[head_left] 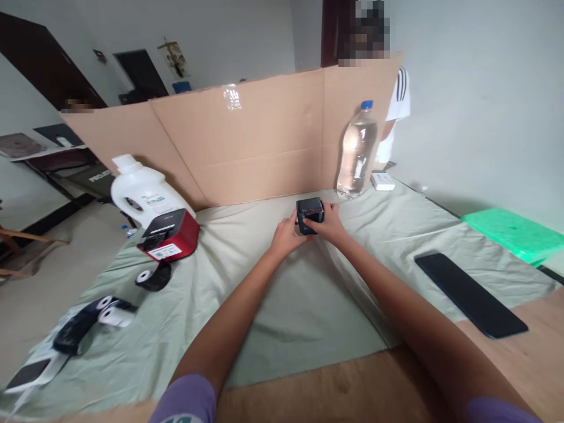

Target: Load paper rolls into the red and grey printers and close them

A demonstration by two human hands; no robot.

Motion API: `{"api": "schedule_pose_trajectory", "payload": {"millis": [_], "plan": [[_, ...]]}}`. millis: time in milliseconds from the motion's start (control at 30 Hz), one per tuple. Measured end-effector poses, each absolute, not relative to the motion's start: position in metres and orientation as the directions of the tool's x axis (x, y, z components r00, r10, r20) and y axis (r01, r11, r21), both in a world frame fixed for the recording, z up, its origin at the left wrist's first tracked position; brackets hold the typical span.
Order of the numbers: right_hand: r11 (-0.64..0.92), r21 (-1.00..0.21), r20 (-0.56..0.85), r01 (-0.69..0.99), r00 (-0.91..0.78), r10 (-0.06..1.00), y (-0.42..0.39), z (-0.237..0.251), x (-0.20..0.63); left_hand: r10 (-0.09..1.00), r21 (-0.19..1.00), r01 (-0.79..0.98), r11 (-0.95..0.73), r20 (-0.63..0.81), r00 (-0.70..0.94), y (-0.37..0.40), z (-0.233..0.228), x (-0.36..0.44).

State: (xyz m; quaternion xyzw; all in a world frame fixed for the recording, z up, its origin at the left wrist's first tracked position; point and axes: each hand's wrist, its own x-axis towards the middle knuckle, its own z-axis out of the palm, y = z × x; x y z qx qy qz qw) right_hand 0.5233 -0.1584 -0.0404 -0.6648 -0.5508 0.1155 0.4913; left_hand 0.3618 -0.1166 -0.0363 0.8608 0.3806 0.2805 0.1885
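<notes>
Two hands: both on one small black cube-shaped device [309, 215], arms stretched forward.
Landmark: cardboard screen [247, 138] standing across the far side of the table.
Device position: on the pale green cloth [282, 305], just in front of the screen's middle; whether it rests on the cloth or is lifted slightly, cannot tell.
Left hand [287, 234]: curled against the device's left side, fingers closed on it.
Right hand [329, 223]: wrapped over the right side and top edge, fingers pressed on the casing.
Device vs hands: sandwiched between them, top face showing.
Risk 1: grip is at full reach, so a slip could drop the device; likely cause, weak leverage.
Risk 2: water bottle [356, 150] stands upright right of the device, near the screen; a right-arm swing could topple it.
Risk 3: loose cloth may bunch if the device is dragged.
Other: red printer [170, 235] left of the device, well apart.
</notes>
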Motion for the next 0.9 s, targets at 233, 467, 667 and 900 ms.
{"api": "schedule_pose_trajectory", "payload": {"millis": [233, 467, 667, 900], "plan": [[-0.056, -0.764, 0.403, 0.643, 0.543, 0.737, -0.153, -0.071, 0.609, 0.709, 0.455, 0.564, -0.689, 0.258, 0.657, -0.088, -0.057, 0.473], [-0.186, -0.693, 0.426, 0.697, 0.604, 0.673, -0.156, -0.086, 0.625, 0.65, 0.39, 0.538, -0.747, 0.259, 0.715, -0.086, -0.068, 0.501], [-0.307, -0.631, 0.433, 0.712, 0.652, 0.622, -0.16, -0.085, 0.621, 0.702, 0.398, 0.596, -0.698, 0.216, 0.678, -0.102, -0.063, 0.475], [-0.11, -0.437, 0.756, 0.893, 0.431, 0.493, -0.179, -0.044, 0.575, 0.784, 0.403, 0.688, -0.603, 0.459, 0.418, -0.109, 0.012, 0.291]]}}
